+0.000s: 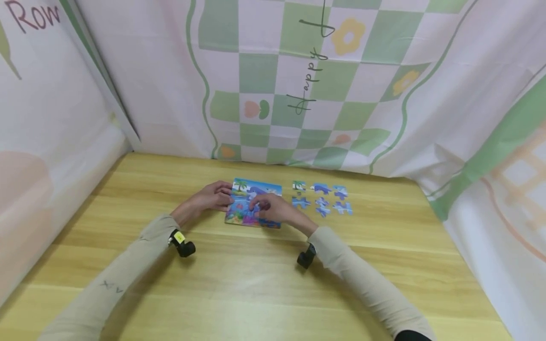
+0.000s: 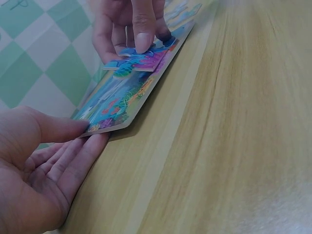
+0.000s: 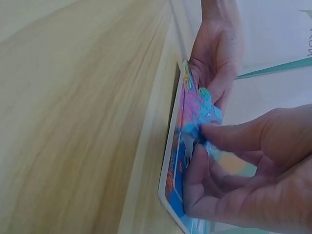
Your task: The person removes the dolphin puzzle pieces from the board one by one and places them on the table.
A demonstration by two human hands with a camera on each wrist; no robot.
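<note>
A jigsaw board (image 1: 240, 215) with a bright sea picture and a palm tree lies on the wooden table. My left hand (image 1: 213, 195) grips its left edge, thumb (image 2: 63, 129) on top and fingers underneath. Over the middle of the board, my right hand (image 1: 276, 208) pinches a blue and pink puzzle piece (image 2: 151, 61) between thumb and fingers. That piece sits tilted close over the picture, and the fingers partly cover it. In the right wrist view, the other fingertips of my right hand (image 3: 253, 170) come down at the board's surface.
Several loose puzzle pieces (image 1: 322, 188) lie in two rows right of the board. The wooden table (image 1: 239, 284) ends at a checked green and white curtain (image 1: 294, 85) behind, with more cloth on both sides. Each wrist carries a small black camera (image 1: 184, 247).
</note>
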